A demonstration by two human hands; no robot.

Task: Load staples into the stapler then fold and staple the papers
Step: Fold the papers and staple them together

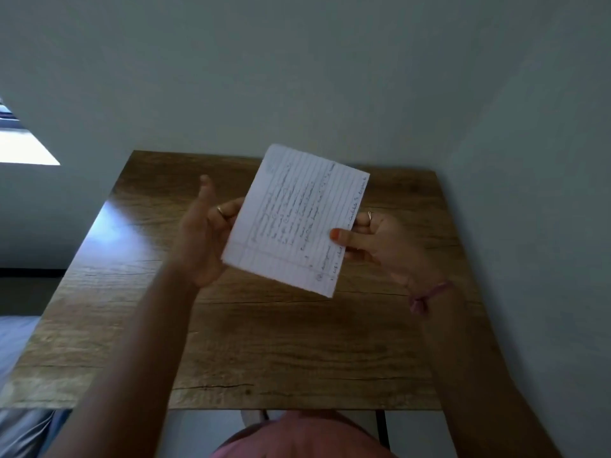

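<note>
A folded sheet of lined paper (294,219) with handwriting is held up in the air above the wooden table (264,342), tilted to the right. My right hand (380,242) pinches its right edge, thumb on the front and fingers behind. My left hand (205,229) is at the paper's left edge, thumb raised and fingers spread behind the sheet; whether it grips the paper is not clear. No stapler or staples are in view.
The table stands against a pale wall (297,77) at its far edge. A bright window (23,147) is at the far left. A bed or cloth surface (16,342) lies left of the table.
</note>
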